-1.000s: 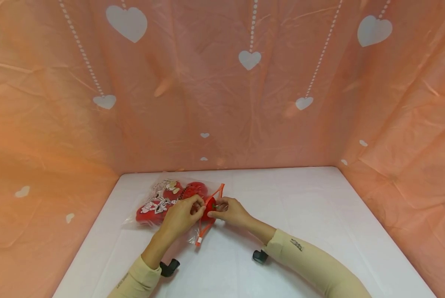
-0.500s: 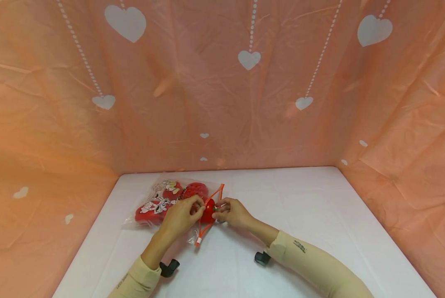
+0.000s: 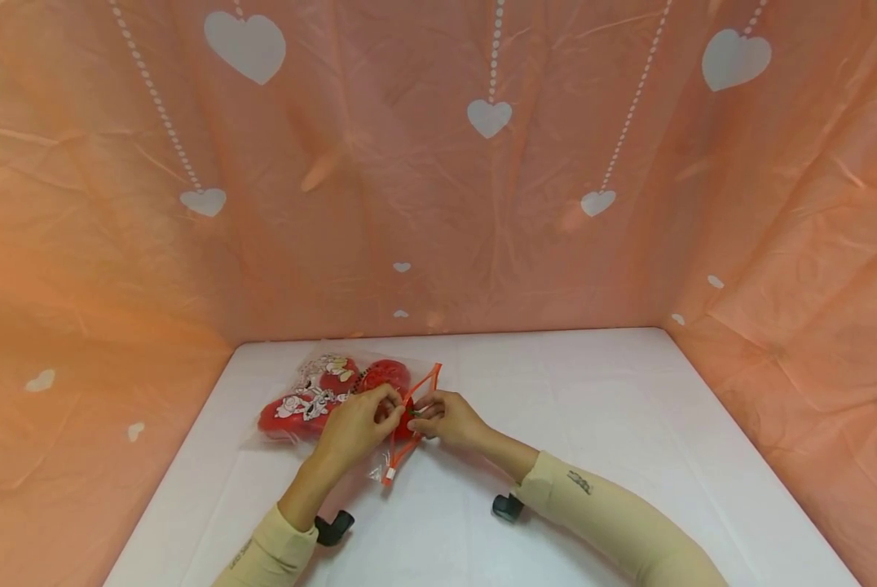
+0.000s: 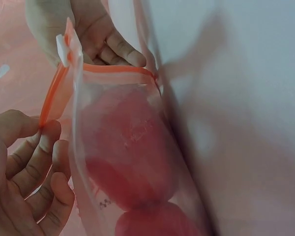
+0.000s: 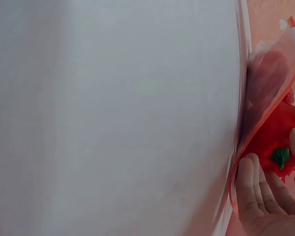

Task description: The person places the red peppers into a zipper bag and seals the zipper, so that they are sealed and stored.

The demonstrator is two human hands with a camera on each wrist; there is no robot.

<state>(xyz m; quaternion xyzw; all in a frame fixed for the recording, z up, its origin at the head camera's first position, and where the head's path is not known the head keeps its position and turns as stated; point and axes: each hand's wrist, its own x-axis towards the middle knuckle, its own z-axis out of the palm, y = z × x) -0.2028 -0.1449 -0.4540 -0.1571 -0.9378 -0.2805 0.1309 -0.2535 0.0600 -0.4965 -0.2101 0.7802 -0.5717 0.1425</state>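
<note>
A clear zip bag (image 3: 371, 356) with an orange closure strip lies at the left of the table, printed with cartoon figures and filled with several red things. My left hand (image 3: 359, 420) pinches the orange strip (image 4: 50, 101) between thumb and fingers, keeping the mouth apart. Just inside that mouth is a shiny red bell pepper (image 5: 273, 130), its green stem facing out. My right hand (image 3: 451, 420) is at the opening, fingers fairly straight and thumb on the pepper, pressing it inward. Another red round thing (image 4: 132, 147) shows through the plastic in the left wrist view.
A white slider (image 4: 63, 50) sits at one end of the orange strip. The white table (image 3: 592, 424) is bordered by a peach curtain (image 3: 438, 204) with white hearts. Black camera mounts (image 3: 333, 528) hang beneath both wrists.
The right hand drew slightly back from the pepper, then moved left and pushed it deeper into the bag. The red thing at the bag's left end shifted a little left. The left hand stayed put.
</note>
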